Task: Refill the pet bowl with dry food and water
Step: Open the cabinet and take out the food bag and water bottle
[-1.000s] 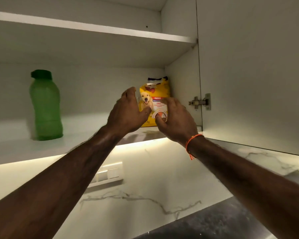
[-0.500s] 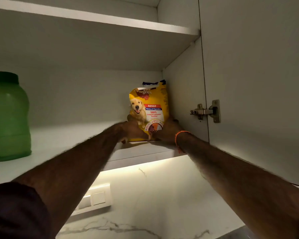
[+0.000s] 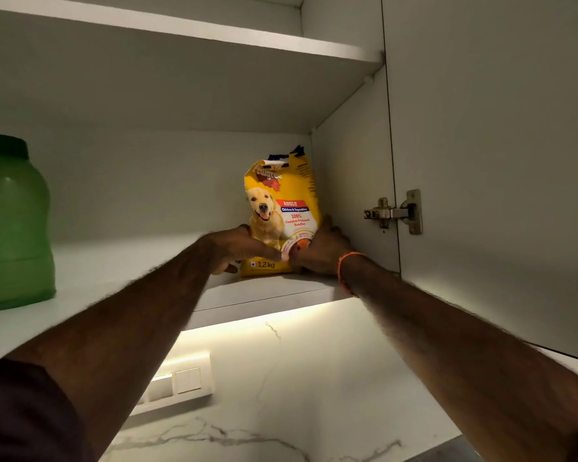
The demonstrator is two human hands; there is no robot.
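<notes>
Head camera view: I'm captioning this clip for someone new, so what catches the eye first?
The yellow dog food bag stands at the right end of the lower cabinet shelf, with the left hand and right hand gripping its base from either side. Far left on the same shelf stands a green bottle.

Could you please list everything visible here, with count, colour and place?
Yellow dog food bag: one, yellow with a dog picture, upright at the right end of the lower shelf.
Green plastic bottle: one, green, left on that shelf.
White cabinet shelf: two boards, white.
Cabinet door: one, white, open at right.
Metal hinge: one, silver, on the door.
Wall switch plate: one, white, below the shelf.
Left hand: grips the bag's left side.
Right hand: grips its right side, with an orange wristband.
</notes>
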